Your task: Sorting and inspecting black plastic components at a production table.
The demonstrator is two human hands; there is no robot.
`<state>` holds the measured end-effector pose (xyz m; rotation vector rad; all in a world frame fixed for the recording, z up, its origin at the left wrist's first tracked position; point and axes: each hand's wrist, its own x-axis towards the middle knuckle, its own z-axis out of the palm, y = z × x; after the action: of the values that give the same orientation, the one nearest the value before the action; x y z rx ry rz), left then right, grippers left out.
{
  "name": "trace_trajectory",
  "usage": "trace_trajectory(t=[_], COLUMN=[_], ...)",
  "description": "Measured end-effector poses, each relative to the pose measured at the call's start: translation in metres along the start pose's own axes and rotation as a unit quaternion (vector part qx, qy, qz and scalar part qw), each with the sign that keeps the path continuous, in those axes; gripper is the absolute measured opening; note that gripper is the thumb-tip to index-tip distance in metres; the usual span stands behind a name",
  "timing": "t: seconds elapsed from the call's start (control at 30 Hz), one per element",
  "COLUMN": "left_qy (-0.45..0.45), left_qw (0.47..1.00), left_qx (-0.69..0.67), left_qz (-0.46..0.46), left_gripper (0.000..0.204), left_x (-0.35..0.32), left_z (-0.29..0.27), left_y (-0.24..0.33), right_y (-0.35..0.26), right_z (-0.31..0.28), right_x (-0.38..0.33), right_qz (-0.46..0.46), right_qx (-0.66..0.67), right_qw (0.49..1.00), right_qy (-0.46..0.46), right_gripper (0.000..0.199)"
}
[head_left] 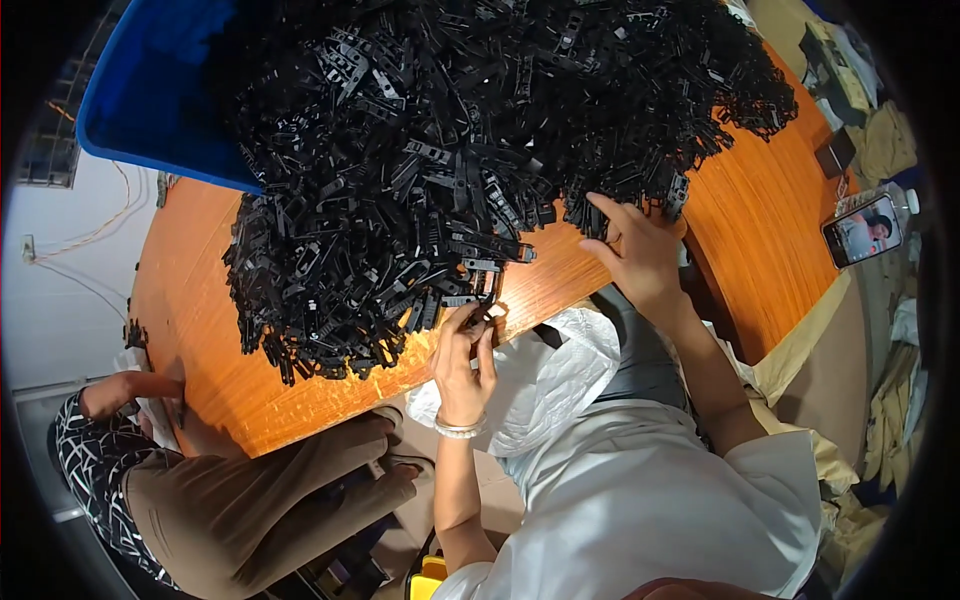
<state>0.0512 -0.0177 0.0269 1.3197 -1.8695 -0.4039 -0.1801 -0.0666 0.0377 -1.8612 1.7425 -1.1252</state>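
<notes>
A bunched white sack (560, 375) lies across the lap, up against the near edge of the tabletop (770, 240). Just over that edge, the left hand (464, 362), a beaded bracelet at its wrist, pinches a small black plastic piece (488, 312) between thumb and fingertips. The right hand (645, 252) is spread, thumb and forefinger apart, beside the heap of black plastic parts (400, 200); whether its fingertips touch the heap is hard to tell. To the left, a co-worker's hand (150, 385) rests by the tabletop's edge. A lit phone (863, 231) stands off to the right. The heap crowds the way forward, and a blue bin (165, 100) blocks its far left side.
</notes>
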Motion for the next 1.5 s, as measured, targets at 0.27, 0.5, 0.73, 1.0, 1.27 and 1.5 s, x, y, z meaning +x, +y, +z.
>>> trace_trajectory(t=[0.27,0.5,0.73,1.0,1.27,1.5], left_qy=[0.076,0.015,-0.027,0.002,-0.026,0.002], left_qw=[0.974,0.955,0.862,0.858,0.919,0.756], left_qx=[-0.164,-0.215,-0.419,-0.452,-0.339,-0.604], left_qz=[-0.136,-0.205,-0.283,-0.242,-0.2,-0.253], left_gripper=[0.018,0.041,0.04,0.035,0.037,0.03], left_x=[-0.012,-0.005,-0.011,-0.014,-0.011,-0.011], left_z=[0.014,0.017,0.019,0.022,0.019,0.018], left_y=[0.008,0.014,0.008,0.006,0.017,0.021], right_y=[0.005,0.012,-0.009,-0.012,-0.037,-0.043], right_z=[0.01,0.015,0.02,0.022,0.012,0.013], right_x=[-0.004,-0.012,-0.02,-0.04,-0.036,-0.036], right_qz=[-0.031,-0.064,-0.132,-0.102,-0.187,-0.201], right_qx=[0.042,0.063,0.028,-0.028,0.101,0.174], right_qw=[0.999,0.996,0.991,0.993,0.966,0.953], right_qy=[0.005,-0.027,-0.022,-0.052,-0.149,-0.145], right_gripper=[0.036,0.019,0.017,0.016,0.017,0.019])
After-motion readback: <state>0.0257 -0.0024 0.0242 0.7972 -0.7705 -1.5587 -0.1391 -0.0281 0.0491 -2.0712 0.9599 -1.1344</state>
